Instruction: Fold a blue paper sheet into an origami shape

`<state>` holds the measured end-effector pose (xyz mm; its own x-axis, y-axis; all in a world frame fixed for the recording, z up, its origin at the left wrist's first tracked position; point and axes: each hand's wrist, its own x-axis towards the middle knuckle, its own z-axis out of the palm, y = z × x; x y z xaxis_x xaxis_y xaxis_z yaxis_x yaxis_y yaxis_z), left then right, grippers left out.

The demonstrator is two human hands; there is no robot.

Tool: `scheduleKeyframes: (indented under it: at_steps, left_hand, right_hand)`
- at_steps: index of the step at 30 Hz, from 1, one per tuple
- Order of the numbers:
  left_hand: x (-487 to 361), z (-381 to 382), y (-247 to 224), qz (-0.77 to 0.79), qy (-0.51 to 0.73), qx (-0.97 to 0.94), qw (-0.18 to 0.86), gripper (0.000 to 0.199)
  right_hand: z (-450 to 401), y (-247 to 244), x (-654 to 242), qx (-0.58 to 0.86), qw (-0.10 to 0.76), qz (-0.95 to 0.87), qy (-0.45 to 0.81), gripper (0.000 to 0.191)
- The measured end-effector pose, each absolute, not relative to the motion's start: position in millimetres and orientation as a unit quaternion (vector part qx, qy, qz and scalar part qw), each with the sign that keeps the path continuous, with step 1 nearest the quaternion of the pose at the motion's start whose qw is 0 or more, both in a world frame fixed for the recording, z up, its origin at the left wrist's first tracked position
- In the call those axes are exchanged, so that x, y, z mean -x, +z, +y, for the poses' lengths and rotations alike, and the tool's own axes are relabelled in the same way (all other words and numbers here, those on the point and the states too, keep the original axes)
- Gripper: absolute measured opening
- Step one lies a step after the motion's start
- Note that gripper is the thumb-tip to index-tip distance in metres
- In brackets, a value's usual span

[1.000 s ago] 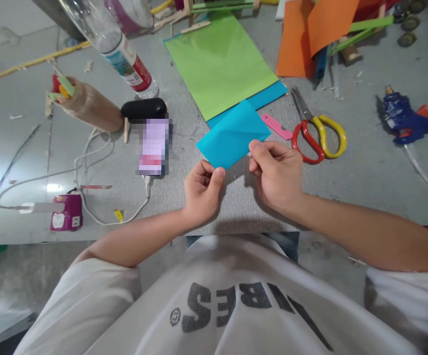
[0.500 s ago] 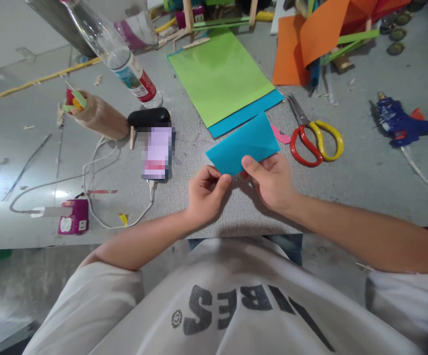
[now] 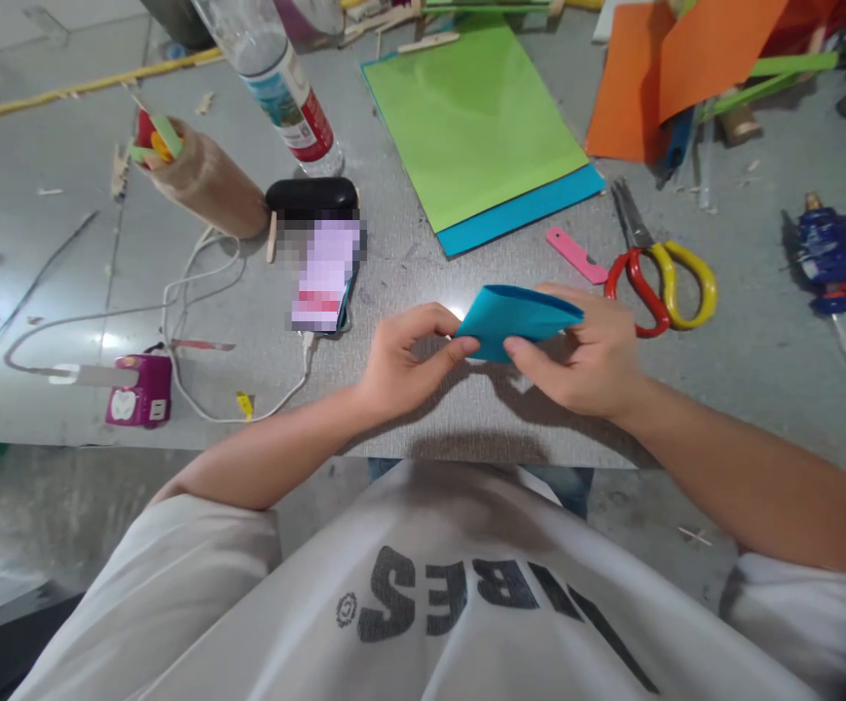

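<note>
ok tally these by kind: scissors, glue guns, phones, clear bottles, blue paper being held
scissors: 1
glue gun: 1
phone: 1
clear bottle: 1
held blue paper: 1
total: 5

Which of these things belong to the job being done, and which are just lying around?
Part of the job, it seems:
blue paper, bent over, held by left hand and right hand
perhaps scissors and green sheet, close by

Probably just lying about:
phone
black case
bottle
purple adapter
</note>
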<state>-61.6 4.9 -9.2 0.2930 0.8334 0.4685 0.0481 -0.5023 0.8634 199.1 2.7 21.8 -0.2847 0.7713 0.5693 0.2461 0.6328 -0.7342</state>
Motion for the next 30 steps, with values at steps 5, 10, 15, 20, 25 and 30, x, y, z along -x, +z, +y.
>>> scheduleKeyframes:
  at_steps: [5, 10, 15, 20, 25, 30]
  left_hand:
    - [61, 0, -9, 0.361, 0.452, -0.71, 0.403, 0.038]
    - [61, 1, -9, 0.346, 0.447, -0.727, 0.39, 0.033]
    - [59, 0, -6, 0.332, 0.467, -0.737, 0.359, 0.022]
    - [61, 1, -7, 0.336, 0.464, -0.753, 0.322, 0.006]
    - [65, 6, -21, 0.34, 0.496, -0.762, 0.241, 0.032]
    - [67, 10, -31, 0.267, 0.482, -0.822, 0.142, 0.057]
  right_hand:
    - [2, 17, -197, 0.331, 0.555, -0.715, 0.267, 0.018]
    - [-1, 14, -196, 0.353, 0.57, -0.704, 0.234, 0.03]
    - [-2, 18, -199, 0.344, 0.555, -0.728, 0.209, 0.026]
    - [-2, 15, -204, 0.378, 0.467, -0.77, 0.214, 0.026]
    - [5, 4, -207, 0.402, 0.361, -0.804, 0.247, 0.018]
    - [10, -6, -206, 0.402, 0.322, -0.813, 0.271, 0.018]
